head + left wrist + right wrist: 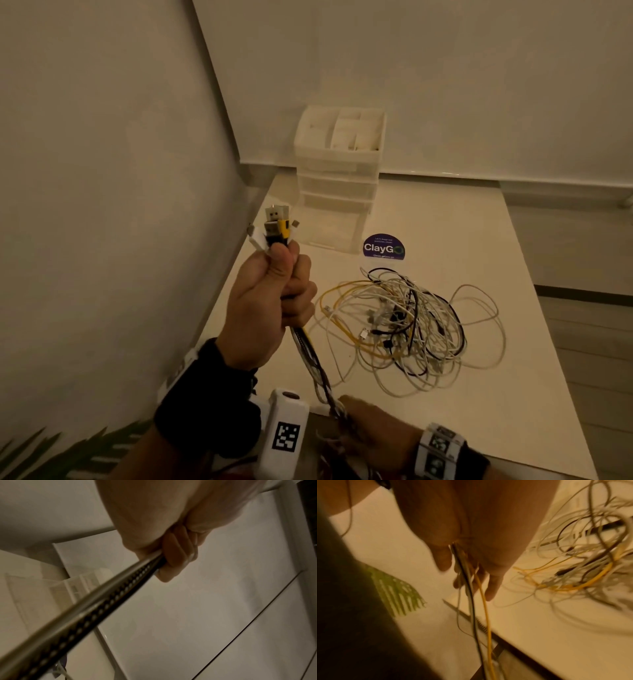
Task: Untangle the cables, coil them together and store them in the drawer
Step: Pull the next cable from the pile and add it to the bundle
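Left hand (267, 301) is fisting the cable bundle (310, 356) just below the connectors, keeping ends aligned; right hand (371, 428) is loosely ringing it, combing strands from the tangle (411, 322) on the table (479, 394).

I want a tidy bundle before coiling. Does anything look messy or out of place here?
Yes. The loose cable tangle sprawls knotted across the table. The left hand grips the bundled plug ends, which splay unevenly. Some cables fall over the table's near edge by the right hand.

Dim, warm yellow light — blurred wrist views.
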`<state>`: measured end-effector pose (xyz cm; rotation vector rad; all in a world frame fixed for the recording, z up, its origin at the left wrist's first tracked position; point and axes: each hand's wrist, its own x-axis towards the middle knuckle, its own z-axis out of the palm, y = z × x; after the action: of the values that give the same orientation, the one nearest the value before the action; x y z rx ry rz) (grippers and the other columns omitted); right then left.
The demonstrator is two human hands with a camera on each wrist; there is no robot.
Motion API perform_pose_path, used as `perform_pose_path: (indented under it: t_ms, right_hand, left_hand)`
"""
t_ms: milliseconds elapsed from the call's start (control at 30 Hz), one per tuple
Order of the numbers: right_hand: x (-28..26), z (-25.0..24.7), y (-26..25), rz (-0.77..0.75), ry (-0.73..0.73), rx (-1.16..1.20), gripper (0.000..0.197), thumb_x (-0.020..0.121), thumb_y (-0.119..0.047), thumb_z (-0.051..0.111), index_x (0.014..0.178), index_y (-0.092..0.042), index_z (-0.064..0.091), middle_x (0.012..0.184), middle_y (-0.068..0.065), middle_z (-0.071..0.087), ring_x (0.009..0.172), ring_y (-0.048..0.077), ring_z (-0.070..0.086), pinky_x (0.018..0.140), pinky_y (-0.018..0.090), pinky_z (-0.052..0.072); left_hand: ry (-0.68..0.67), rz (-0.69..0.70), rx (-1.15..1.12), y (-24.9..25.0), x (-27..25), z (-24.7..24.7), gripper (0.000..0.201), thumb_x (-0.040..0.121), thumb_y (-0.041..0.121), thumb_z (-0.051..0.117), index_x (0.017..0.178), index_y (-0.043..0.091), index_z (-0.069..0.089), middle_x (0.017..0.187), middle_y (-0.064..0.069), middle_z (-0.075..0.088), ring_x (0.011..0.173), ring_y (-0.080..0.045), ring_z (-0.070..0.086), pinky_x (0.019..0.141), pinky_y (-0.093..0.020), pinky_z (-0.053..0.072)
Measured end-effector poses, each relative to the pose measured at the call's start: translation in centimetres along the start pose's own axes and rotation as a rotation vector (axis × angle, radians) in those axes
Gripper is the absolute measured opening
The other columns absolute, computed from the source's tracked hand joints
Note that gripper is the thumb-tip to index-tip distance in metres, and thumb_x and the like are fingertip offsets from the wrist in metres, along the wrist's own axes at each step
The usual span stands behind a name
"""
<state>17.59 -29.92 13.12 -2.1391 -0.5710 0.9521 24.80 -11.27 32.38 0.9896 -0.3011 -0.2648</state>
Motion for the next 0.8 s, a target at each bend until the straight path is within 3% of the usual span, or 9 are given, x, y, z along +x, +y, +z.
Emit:
perform_pose_path:
  t_ms: [67, 133, 233, 333, 467, 567, 667, 733, 800]
  right_hand:
    - [0.2, -2.3, 1.0, 0.035, 0.035, -0.069, 0.061, 0.091, -0.015, 0.057, 0.145, -0.014, 0.030, 0.138, -0.002, 0.038, 0.126, 0.013, 0.040, 0.108, 0.026, 0.031]
    - [1.6, -4.5, 2.0, 0.126, 0.148, -0.177, 0.064, 0.083, 0.001, 0.050, 0.143, -0.013, 0.033, 0.141, 0.005, 0.035, 0.130, 0.021, 0.039, 0.104, 0.027, 0.034]
    - [4.5, -5.7, 2.8, 0.315, 0.241, -0.394, 0.045, 0.088, -0.003, 0.047, 0.133, -0.009, 0.040, 0.136, 0.012, 0.040, 0.125, 0.031, 0.043, 0.100, 0.040, 0.041]
    - [6.7, -4.5, 3.9, 0.529, 0.160, -0.567, 0.049, 0.095, -0.011, 0.042, 0.143, -0.008, 0.030, 0.140, 0.015, 0.043, 0.127, 0.034, 0.046, 0.104, 0.049, 0.039]
    - [6.9, -3.9, 5.4, 0.547, 0.138, -0.665, 0.044, 0.100, -0.017, 0.030, 0.144, -0.012, 0.033, 0.138, 0.010, 0.053, 0.127, 0.030, 0.050, 0.109, 0.050, 0.030]
    - [5.6, -6.1, 4.9, 0.464, 0.082, -0.532, 0.037, 0.097, -0.019, 0.040, 0.132, -0.011, 0.049, 0.133, 0.012, 0.056, 0.121, 0.031, 0.055, 0.098, 0.038, 0.044]
    - [3.4, -11.1, 2.1, 0.425, 0.171, -0.182, 0.020, 0.092, -0.013, 0.046, 0.082, -0.007, 0.063, 0.087, 0.015, 0.066, 0.080, 0.029, 0.067, 0.064, 0.025, 0.048]
    - [1.7, -14.6, -0.2, 0.379, 0.334, 0.199, 0.026, 0.088, -0.003, 0.048, 0.063, -0.007, 0.055, 0.062, 0.010, 0.055, 0.050, 0.021, 0.053, 0.048, 0.020, 0.041]
    - [-0.2, -17.3, -2.1, 0.252, 0.535, 0.618, 0.027, 0.087, 0.001, 0.047, 0.062, -0.004, 0.055, 0.055, 0.009, 0.044, 0.043, 0.017, 0.038, 0.044, 0.023, 0.034]
  left_hand:
    - [0.007, -0.004, 0.009, -0.3, 0.4, 0.1, 0.043, 0.085, 0.049, 0.064, 0.070, 0.018, 0.037, 0.056, 0.007, 0.032, 0.041, -0.004, 0.023, 0.039, -0.016, 0.021]
    - [0.021, 0.003, 0.029, -0.4, 0.7, 0.4, 0.039, 0.088, 0.045, 0.055, 0.070, 0.018, 0.036, 0.056, 0.006, 0.031, 0.041, -0.004, 0.022, 0.039, -0.017, 0.019]
    - [0.045, 0.004, 0.035, -0.6, 1.2, 1.0, 0.033, 0.093, 0.038, 0.041, 0.068, 0.017, 0.036, 0.056, 0.005, 0.029, 0.041, -0.005, 0.020, 0.038, -0.017, 0.017]
    - [0.056, 0.004, 0.059, -0.8, 1.7, 1.3, 0.033, 0.096, 0.035, 0.036, 0.067, 0.018, 0.037, 0.056, 0.004, 0.028, 0.040, -0.007, 0.020, 0.038, -0.015, 0.019]
    - [0.081, 0.016, 0.099, -0.6, 2.1, 1.2, 0.034, 0.096, 0.037, 0.037, 0.067, 0.018, 0.036, 0.058, 0.003, 0.027, 0.038, -0.009, 0.025, 0.037, -0.015, 0.026]
    - [0.100, 0.022, 0.118, -0.7, 2.5, 0.6, 0.033, 0.096, 0.038, 0.037, 0.070, 0.016, 0.034, 0.058, 0.003, 0.027, 0.038, -0.010, 0.026, 0.037, -0.016, 0.028]
    - [0.112, 0.006, 0.102, -1.2, 3.0, 0.1, 0.034, 0.094, 0.038, 0.039, 0.072, 0.016, 0.026, 0.058, 0.003, 0.026, 0.039, -0.008, 0.020, 0.038, -0.015, 0.019]
    - [0.124, -0.015, 0.092, -1.8, 3.6, 0.0, 0.035, 0.094, 0.038, 0.041, 0.074, 0.016, 0.021, 0.058, 0.002, 0.024, 0.041, -0.007, 0.016, 0.038, -0.017, 0.014]
    - [0.136, -0.024, 0.124, -2.6, 4.5, 0.2, 0.035, 0.094, 0.037, 0.045, 0.074, 0.016, 0.023, 0.059, -0.001, 0.020, 0.041, -0.009, 0.013, 0.039, -0.018, 0.013]
